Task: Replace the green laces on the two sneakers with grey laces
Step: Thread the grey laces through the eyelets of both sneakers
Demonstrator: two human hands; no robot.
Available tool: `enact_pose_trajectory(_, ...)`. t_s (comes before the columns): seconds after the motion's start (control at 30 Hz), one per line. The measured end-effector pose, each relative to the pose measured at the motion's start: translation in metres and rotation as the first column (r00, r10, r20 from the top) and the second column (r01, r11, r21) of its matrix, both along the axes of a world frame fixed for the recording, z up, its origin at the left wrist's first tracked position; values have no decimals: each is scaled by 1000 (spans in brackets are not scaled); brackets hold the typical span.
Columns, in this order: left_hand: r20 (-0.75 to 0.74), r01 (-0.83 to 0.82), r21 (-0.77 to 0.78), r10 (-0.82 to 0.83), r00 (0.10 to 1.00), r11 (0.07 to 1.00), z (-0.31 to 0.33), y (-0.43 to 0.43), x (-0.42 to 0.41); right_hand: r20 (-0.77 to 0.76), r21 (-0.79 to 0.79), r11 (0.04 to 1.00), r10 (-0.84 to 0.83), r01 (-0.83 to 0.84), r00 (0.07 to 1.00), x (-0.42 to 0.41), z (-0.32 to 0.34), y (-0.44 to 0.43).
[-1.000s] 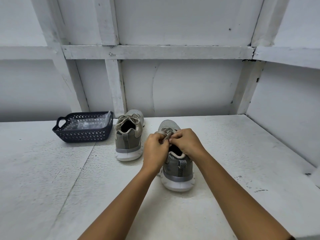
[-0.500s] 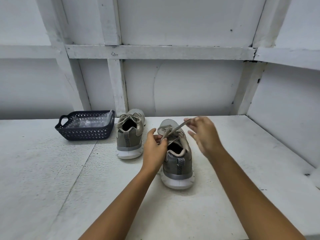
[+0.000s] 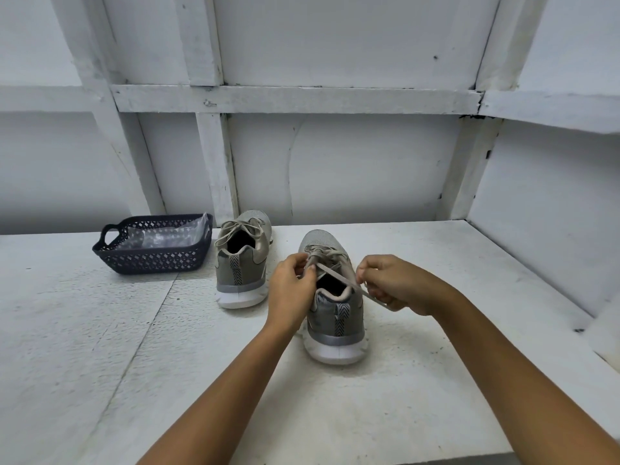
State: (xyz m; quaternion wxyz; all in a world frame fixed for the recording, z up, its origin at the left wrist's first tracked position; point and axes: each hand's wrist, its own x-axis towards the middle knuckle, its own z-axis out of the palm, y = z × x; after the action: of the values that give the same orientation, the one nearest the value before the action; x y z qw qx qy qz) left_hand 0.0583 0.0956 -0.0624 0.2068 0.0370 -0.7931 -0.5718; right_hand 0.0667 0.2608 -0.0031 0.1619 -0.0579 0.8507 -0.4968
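Down and nearer comes the right hand [image 3: 399, 286] since half a second ago: then it was raised over the far right of the shoe, drawing a lace up and away, and now it sits low beside the right edge of the nearer sneaker [image 3: 339, 325], level with the collar. The left hand [image 3: 291, 290] has barely shifted and stays at the left of the tongue.

Between the two hands a flat, pale greyish-beige lace [image 3: 339, 278] runs taut and slanted across the shoe's opening, from far left to near right. The left hand pinches it between thumb and fingertips just above the top eyelets. The right hand pinches the other stretch between thumb and forefinger, with the remaining fingers curled in; a short length of lace passes on under that hand toward the near right.

The nearer sneaker stands upright on the white desk [image 3: 100, 347], heel toward the camera, toe pointing to the far wall. More lace crosses its upper eyelets just beyond the hands. Left of it and farther back stands the second sneaker [image 3: 241, 273], also heel-near, with its own lace tied in a loose bow [image 3: 235, 229] over the tongue. The two shoes are apart, not touching.

Just left of the second sneaker sits a dark openwork plastic basket [image 3: 147, 260] holding a clear plastic bag [image 3: 167, 234]; what the bag contains cannot be made out.
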Motion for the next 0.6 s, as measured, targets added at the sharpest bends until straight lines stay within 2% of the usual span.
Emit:
enact_pose_trajectory(0.07, -11, 21, -27, -21, 1000, 999, 1, -1, 0, -63, 48, 999, -14, 17, 998, -2, 1, 2)
enact_pose_trajectory(0.2, -40, 45, -119, -50, 998, 992, 4, -8, 1, -394, 286, 947, -20, 144, 919, -13, -2, 4)
enact_pose_trajectory(0.23, -37, 50, -128, -55, 998, 991, 6, -11, 0, -438, 304, 938, -19, 168, 899, -15, -5, 3)
enact_pose_trajectory(0.33, 26, 118, -62, -116, 993, 991, 7, -18, -8, -441, 268, 950, -26, 160, 897, -26, -11, -4)
enact_pose_trajectory(0.47, 111, 262, 61, -267, 957, 963, 16, -32, -16, -388, 140, 978, -91, 157, 917, -38, -17, -13)
enact_pose_trajectory(0.53, 129, 324, 65, -330, 935, 944, 20, -37, -21, -378, 86, 985, -107, 150, 920, -43, -19, -14)
enact_pose_trajectory(0.6, 138, 352, 35, -354, 925, 935, 21, -38, -26, -401, 114, 983, -85, 142, 912, -46, -22, -15)
